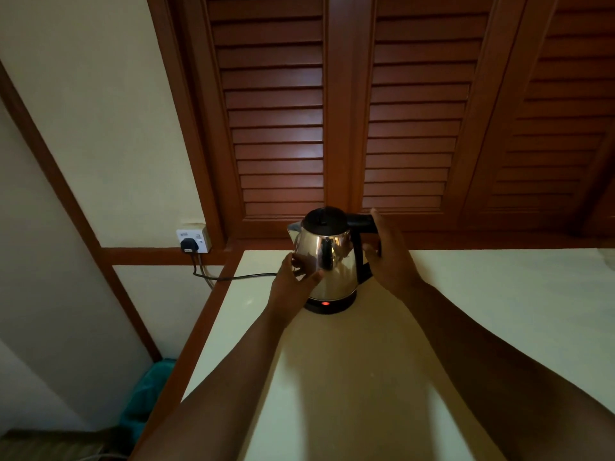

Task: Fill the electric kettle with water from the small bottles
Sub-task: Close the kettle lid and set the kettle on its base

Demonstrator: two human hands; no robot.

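Gripping kettle [327,261] handle: right hand [391,261] | left hand [294,281] fingers straight, touching its side | centre frame, on desk [466,311]

Single head-worn view, forward and down over the counter [466,327], close range.

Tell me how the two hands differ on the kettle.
The left hand rests fingertips on the shiny body of the kettle, low on the spout side; the right hand wraps the black handle, higher up. The left looks relaxed, the right curled. Both touch the kettle.
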